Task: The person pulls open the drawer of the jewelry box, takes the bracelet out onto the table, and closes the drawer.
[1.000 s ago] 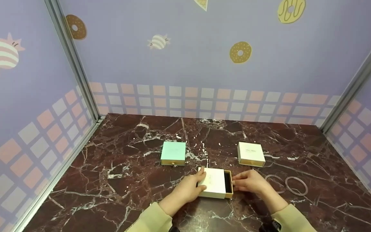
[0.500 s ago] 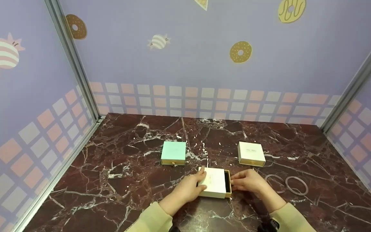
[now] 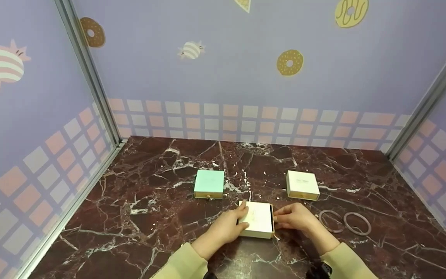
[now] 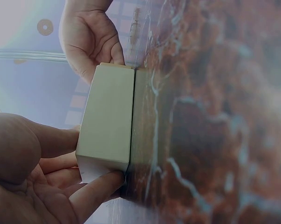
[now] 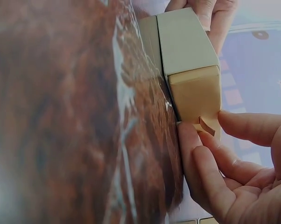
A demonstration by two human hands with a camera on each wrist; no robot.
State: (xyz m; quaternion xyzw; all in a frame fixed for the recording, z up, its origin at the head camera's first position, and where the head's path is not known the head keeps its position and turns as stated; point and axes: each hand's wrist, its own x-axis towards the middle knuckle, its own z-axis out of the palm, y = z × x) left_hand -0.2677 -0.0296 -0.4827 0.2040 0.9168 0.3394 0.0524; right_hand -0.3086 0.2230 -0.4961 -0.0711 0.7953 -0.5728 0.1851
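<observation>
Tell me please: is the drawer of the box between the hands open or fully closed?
Slightly open: the head view shows a narrow dark gap between the white cover and the yellow drawer front.

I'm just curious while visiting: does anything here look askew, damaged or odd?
Nothing looks plainly damaged. The front white box has its drawer slightly out, leaving a dark gap, while the teal box and rear white box look closed. Pale specks on the tabletop may just be its pattern.
</observation>
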